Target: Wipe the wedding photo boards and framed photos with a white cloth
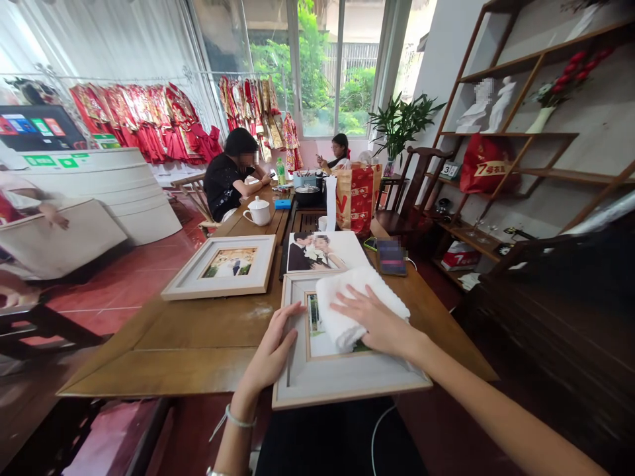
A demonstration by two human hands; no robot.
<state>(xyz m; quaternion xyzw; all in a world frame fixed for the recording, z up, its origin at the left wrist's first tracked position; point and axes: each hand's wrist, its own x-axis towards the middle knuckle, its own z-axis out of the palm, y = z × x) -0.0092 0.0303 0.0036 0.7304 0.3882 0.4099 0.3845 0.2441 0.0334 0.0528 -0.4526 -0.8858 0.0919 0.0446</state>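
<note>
A light-framed picture point(342, 380) lies flat at the near edge of the wooden table point(198, 337), overhanging it toward me. My left hand point(274, 347) rests on the frame's left border, fingers stretched out and lying flat. My right hand point(377, 320) presses flat, fingers spread, on a folded white cloth point(347, 297) that covers the picture's glass.
A second framed picture point(225, 266) lies to the left, a wedding photo print point(322, 251) and a phone point(391, 256) just beyond. A white teapot point(258, 211) and red gift bag point(358, 195) stand farther back, where two people sit. Wooden shelves fill the right wall.
</note>
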